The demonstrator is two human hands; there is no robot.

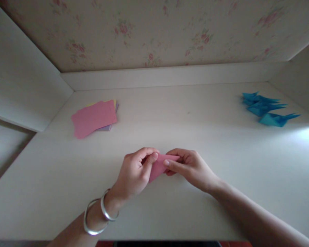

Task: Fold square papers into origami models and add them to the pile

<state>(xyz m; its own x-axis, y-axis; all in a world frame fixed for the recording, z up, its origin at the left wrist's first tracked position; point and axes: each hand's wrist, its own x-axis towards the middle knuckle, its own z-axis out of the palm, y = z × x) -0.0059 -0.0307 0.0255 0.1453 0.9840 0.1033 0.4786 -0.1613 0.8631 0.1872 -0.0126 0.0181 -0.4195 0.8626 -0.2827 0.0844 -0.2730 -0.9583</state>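
Note:
Between my two hands is a folded piece of pink paper [158,167], held just above or against the white tabletop; I cannot tell which. My left hand [137,171] pinches its left upper edge between thumb and curled fingers. On the right side, my right hand [189,167] grips the paper with the thumb on top and the fingers behind. A pointed corner of the paper hangs down near my left palm. Parts of the paper behind my fingers are hidden. Two silver bangles circle my left wrist.
A fanned stack of pink paper sheets [95,118], with yellow and purple ones underneath, lies at the back left. Several blue folded paper figures [267,109] stand in a row at the back right. The white table [154,127] meets a low ledge [159,76] and side panels.

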